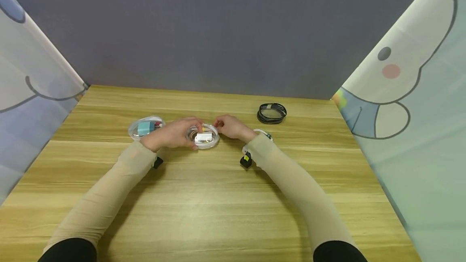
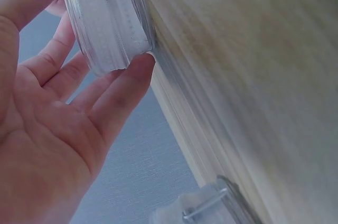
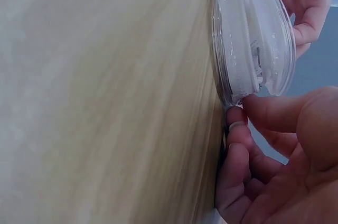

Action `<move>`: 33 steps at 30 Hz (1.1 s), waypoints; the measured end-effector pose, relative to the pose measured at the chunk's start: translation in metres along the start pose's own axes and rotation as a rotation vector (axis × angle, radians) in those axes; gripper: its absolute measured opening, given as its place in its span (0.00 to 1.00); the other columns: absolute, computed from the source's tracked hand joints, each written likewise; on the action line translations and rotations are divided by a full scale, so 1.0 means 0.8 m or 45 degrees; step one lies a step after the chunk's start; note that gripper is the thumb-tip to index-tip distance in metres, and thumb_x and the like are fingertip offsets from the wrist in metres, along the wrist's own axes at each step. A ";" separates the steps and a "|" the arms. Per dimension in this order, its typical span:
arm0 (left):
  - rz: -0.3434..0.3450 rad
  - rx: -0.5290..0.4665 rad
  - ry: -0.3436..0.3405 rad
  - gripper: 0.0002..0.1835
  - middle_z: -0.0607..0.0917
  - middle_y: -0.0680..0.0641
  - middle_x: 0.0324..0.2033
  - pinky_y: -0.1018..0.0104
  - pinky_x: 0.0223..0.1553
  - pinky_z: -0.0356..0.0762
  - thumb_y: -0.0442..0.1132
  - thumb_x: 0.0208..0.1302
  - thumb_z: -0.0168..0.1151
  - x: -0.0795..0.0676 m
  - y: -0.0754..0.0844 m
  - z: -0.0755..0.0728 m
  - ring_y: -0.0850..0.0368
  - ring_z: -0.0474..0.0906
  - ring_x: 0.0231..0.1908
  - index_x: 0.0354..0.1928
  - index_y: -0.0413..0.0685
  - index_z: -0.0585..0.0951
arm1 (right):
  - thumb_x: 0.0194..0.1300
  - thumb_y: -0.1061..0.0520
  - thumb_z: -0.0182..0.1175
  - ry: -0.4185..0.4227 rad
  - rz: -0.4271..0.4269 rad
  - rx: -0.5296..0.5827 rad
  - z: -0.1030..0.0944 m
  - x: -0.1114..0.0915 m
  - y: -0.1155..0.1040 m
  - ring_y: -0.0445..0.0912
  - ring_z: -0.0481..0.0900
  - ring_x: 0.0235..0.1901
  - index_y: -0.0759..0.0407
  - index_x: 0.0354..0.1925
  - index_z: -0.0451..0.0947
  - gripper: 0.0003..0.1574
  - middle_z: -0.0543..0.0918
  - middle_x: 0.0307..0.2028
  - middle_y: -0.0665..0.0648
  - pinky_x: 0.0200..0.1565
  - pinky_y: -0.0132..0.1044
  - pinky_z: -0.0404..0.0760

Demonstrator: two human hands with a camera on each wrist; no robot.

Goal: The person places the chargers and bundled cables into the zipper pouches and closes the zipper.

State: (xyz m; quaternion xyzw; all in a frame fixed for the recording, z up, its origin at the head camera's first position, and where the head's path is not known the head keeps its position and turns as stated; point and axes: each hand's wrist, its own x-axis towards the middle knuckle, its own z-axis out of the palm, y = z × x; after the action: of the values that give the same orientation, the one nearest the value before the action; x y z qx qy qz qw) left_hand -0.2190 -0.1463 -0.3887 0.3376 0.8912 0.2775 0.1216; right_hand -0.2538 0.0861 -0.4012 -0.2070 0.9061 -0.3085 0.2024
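A round clear case (image 1: 208,146) with a white zipper band lies on the table, a white charger (image 1: 203,137) visible inside it. My left hand (image 1: 175,133) holds the case from its left side, thumb at the near edge and fingers at the far edge. In the left wrist view, fingertips touch the case's zippered wall (image 2: 108,23). At the right side, my right hand (image 1: 233,127) pinches the case's edge between thumb and forefinger. The right wrist view shows the zipper band (image 3: 237,44) just above those fingertips; whether they hold a zipper pull is hidden.
Another clear case (image 1: 130,131) with a blue charger sits behind my left wrist. A black round case (image 1: 271,120) stands at the back right. Beside my right wrist lie a white cable (image 1: 263,132) and a black plug (image 1: 246,161). A small black object (image 1: 157,162) shows beside the left sleeve.
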 end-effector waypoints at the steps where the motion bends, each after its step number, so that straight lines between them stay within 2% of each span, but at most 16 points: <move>1: -0.004 -0.005 0.001 0.24 0.73 0.40 0.66 0.43 0.64 0.65 0.40 0.44 0.83 -0.001 0.001 0.000 0.38 0.68 0.64 0.41 0.53 0.78 | 0.72 0.60 0.58 0.001 -0.001 -0.005 0.000 0.001 0.000 0.47 0.79 0.44 0.58 0.48 0.81 0.09 0.84 0.44 0.55 0.50 0.40 0.76; 10: 0.023 -0.011 0.005 0.24 0.74 0.41 0.65 0.44 0.65 0.65 0.41 0.46 0.82 -0.002 0.002 0.001 0.39 0.68 0.65 0.42 0.52 0.78 | 0.76 0.61 0.49 -0.020 -0.040 -0.137 0.006 0.003 -0.003 0.47 0.75 0.41 0.62 0.48 0.76 0.10 0.80 0.42 0.57 0.45 0.38 0.74; 21: 0.008 -0.048 0.001 0.24 0.74 0.41 0.65 0.43 0.64 0.66 0.41 0.46 0.82 -0.004 0.001 0.003 0.39 0.68 0.64 0.43 0.51 0.78 | 0.76 0.62 0.48 -0.109 -0.127 -0.203 0.001 0.003 -0.003 0.47 0.74 0.40 0.61 0.45 0.75 0.09 0.78 0.38 0.56 0.44 0.37 0.74; 28: 0.034 -0.040 -0.028 0.24 0.73 0.41 0.66 0.45 0.63 0.67 0.42 0.49 0.81 -0.004 -0.004 0.003 0.40 0.68 0.65 0.46 0.53 0.77 | 0.79 0.61 0.44 -0.141 -0.110 -0.206 -0.001 0.000 -0.003 0.47 0.73 0.40 0.61 0.45 0.73 0.10 0.77 0.40 0.57 0.45 0.38 0.72; 33: 0.049 -0.044 -0.049 0.24 0.72 0.41 0.66 0.45 0.62 0.68 0.42 0.51 0.80 -0.005 -0.006 0.002 0.40 0.68 0.65 0.46 0.53 0.76 | 0.79 0.59 0.47 -0.057 -0.050 -0.082 -0.001 -0.001 -0.001 0.46 0.73 0.36 0.61 0.45 0.74 0.10 0.78 0.38 0.56 0.39 0.36 0.72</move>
State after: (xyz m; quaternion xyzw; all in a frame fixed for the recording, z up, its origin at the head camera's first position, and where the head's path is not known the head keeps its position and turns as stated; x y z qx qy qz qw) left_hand -0.2180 -0.1513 -0.3929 0.3578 0.8770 0.2888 0.1392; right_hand -0.2528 0.0862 -0.4000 -0.2379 0.9065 -0.2784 0.2100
